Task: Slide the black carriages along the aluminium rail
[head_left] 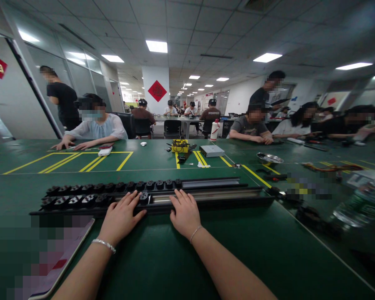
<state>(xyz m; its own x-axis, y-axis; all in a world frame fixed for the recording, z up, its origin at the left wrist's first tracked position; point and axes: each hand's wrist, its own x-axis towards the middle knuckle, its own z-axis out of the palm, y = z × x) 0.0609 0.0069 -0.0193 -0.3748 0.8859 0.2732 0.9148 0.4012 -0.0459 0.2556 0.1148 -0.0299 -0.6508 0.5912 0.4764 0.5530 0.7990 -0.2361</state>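
Two long black tracks lie side by side across the green table. The nearer track (228,200) has a bare metallic channel on its right part, and several black socket-like modules (61,201) sit in its left part. My left hand (122,216) rests on this track with fingers stretched out, beside a single module (144,198) set apart from the row. My right hand (187,212) lies over the bare channel, fingers extended, holding nothing. Along the farther track (211,182) runs another row of modules (129,186), with a grey channel exposed at its right.
A pale flat panel (64,254) lies at the near left. Beyond the tracks are a yellow object wrapped in cable (180,146), a grey box (211,151) and a metal bowl (269,158). A plastic bottle (362,202) lies at right. Across the table sits a person (95,125).
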